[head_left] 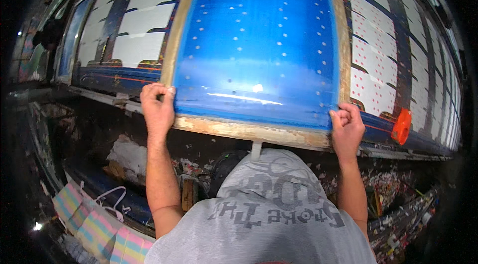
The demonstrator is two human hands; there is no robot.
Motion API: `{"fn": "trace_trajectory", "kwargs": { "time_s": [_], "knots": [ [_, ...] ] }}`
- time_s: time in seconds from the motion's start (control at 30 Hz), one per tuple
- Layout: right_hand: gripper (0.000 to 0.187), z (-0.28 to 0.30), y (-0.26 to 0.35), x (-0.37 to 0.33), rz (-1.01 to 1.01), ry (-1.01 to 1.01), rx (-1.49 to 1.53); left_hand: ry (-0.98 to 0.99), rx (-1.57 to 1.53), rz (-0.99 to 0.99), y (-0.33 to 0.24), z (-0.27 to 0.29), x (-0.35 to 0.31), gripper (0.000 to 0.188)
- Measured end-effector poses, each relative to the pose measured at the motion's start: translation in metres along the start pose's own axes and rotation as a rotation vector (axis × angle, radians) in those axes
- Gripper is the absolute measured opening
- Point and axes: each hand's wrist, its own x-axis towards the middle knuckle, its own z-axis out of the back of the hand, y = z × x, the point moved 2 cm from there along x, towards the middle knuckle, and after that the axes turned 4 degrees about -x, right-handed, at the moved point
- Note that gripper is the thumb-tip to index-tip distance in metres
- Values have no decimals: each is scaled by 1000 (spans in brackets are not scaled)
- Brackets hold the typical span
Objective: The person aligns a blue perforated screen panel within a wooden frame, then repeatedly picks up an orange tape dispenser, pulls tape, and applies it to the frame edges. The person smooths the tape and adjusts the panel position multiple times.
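A large screen-printing frame (254,130) with wooden rails and a blue mesh (259,40) lies in front of me, its near rail at my waist. Rows of small pale dots run lengthwise along the mesh. My left hand (158,107) is closed round the frame's left rail close to the near corner. On the opposite rail, near the right corner, my right hand (347,127) grips with thumb and fingers. Some fingers of both hands are hidden behind the wood.
White panels (142,30) lie on the long table to the left. Panels with red dots (373,55) lie on the right, beside an orange plastic piece (401,127) at the table edge. Striped pastel pieces (94,229) stand low at left. Scraps (383,194) litter the floor.
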Motion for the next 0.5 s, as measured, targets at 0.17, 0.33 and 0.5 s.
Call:
{"fn": "trace_trajectory", "kwargs": {
  "time_s": [0.17, 0.33, 0.5],
  "knots": [
    [29, -1, -1, 1, 15, 5, 2, 10, 40, 44, -7, -1, -1, 17],
    [29, -1, -2, 0, 6, 10, 9, 9, 56, 48, -9, -2, -1, 18],
    [29, -1, -3, 0, 11, 18, 17, -3, 78, 30, -10, -4, -2, 18]
  ]
}}
